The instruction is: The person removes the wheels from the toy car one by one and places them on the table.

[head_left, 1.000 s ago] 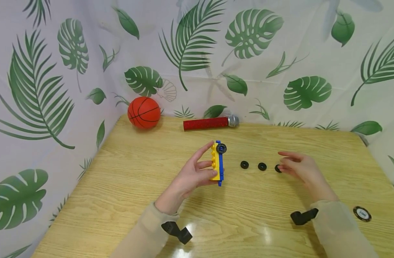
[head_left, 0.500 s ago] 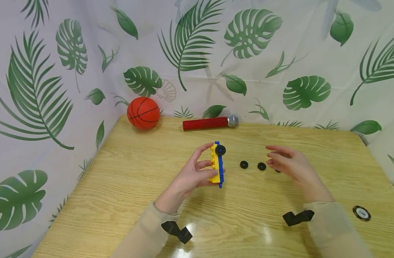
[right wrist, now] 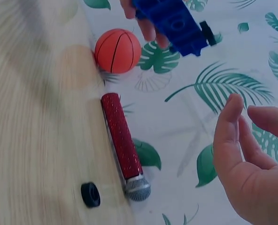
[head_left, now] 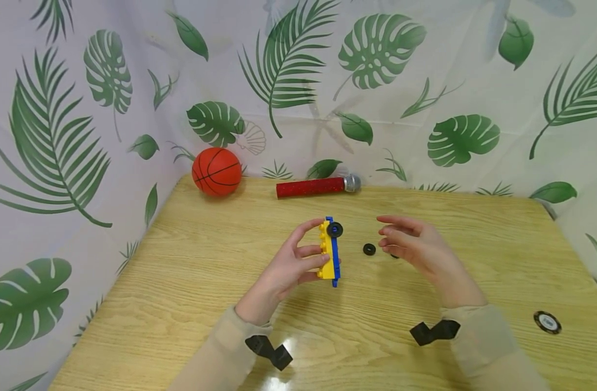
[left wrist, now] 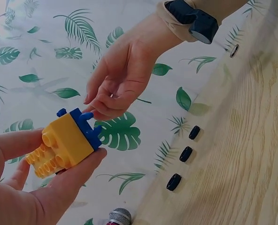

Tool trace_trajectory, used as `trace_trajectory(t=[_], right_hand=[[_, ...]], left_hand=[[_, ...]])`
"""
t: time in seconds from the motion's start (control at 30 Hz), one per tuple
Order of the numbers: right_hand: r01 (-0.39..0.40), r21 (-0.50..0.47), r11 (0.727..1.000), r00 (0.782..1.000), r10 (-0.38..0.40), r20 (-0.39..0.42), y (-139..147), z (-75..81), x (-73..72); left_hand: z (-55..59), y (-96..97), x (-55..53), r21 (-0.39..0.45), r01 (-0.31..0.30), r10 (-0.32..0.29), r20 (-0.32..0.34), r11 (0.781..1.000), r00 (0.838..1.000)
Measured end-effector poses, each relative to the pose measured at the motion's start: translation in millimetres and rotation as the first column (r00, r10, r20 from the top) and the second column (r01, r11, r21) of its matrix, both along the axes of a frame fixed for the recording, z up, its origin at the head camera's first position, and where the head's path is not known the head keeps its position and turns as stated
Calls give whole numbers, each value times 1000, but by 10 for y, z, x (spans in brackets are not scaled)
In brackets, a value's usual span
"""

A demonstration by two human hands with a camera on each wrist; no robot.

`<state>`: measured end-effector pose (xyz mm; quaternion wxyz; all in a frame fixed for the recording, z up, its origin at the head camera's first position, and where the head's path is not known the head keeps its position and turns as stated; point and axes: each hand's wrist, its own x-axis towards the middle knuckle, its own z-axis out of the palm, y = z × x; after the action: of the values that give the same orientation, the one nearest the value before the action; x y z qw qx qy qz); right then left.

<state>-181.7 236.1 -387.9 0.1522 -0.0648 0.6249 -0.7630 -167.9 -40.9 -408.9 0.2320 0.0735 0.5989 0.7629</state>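
Left hand [head_left: 290, 267] grips a yellow-and-blue toy car [head_left: 334, 254] — right hand [head_left: 418, 245], relaxed and parted, hovers near black wheels [left wrist: 186, 154].

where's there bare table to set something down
Bare patches: the table left of the left hand, on the near side of the basketball; and right of the right hand, beyond the round chip. Crowded: the middle, with the held toy vehicle, loose black rings and both hands.

Left grip [right wrist: 148, 31], half cropped, seemingly holds the blue toy [right wrist: 174, 23]; right grip [right wrist: 254, 180] apart; black tyre [right wrist: 86, 195] near microphone [right wrist: 122, 136].
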Motion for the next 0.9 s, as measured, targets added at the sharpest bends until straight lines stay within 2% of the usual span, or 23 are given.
trace_trajectory(t=[0.23,0.4,0.7,0.9], right_hand=[[-26,69,997,1000,26,-13,-205,39,11],[-42,80,996,999,44,-20,-299,59,28],[-61,129,990,997,66,-31,-408,54,44],[-73,152,986,997,76,-12,-469,56,47]], left_hand=[[3,55,1,21,30,-30,8,999,1000],[-9,60,11,41,45,-46,16,998,999],[-11,44,21,1,35,-35,18,999,999],[-13,39,28,-5,53,-53,4,999,999]])
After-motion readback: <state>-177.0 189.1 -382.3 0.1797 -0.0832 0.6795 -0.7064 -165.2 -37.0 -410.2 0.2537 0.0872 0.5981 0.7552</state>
